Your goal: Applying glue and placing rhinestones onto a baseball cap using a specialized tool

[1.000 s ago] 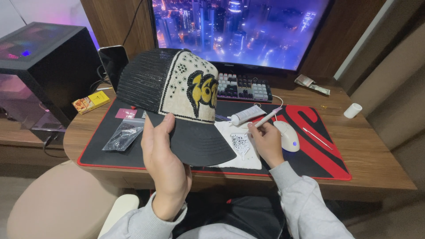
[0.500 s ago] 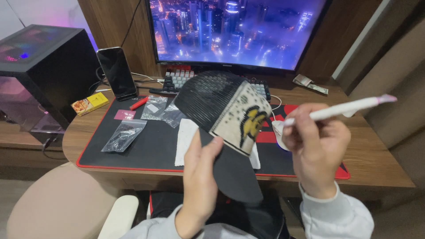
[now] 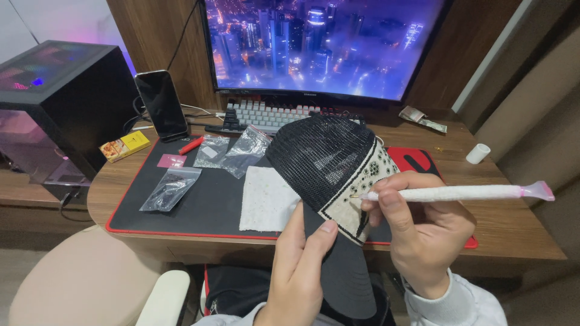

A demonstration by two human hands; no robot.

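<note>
Lowered since before, our right hand (image 3: 423, 232) pinches white pen tool (image 3: 459, 193), tip leftward touching mesh cap (image 3: 329, 163); left hand (image 3: 299, 265) grips brim.

Home computer desk setup, likely bedroom or study. Evidence: wide monitor (image 3: 323, 45) showing night-city wallpaper; mechanical keyboard (image 3: 272, 115) beneath it; glass-sided PC tower (image 3: 60, 102) with coloured lighting at left; black, red-edged desk mat (image 3: 199, 199) on round-cornered wooden counter (image 3: 513, 223); phone (image 3: 161, 104) propped upright; beige chair (image 3: 78, 284) below.
</note>
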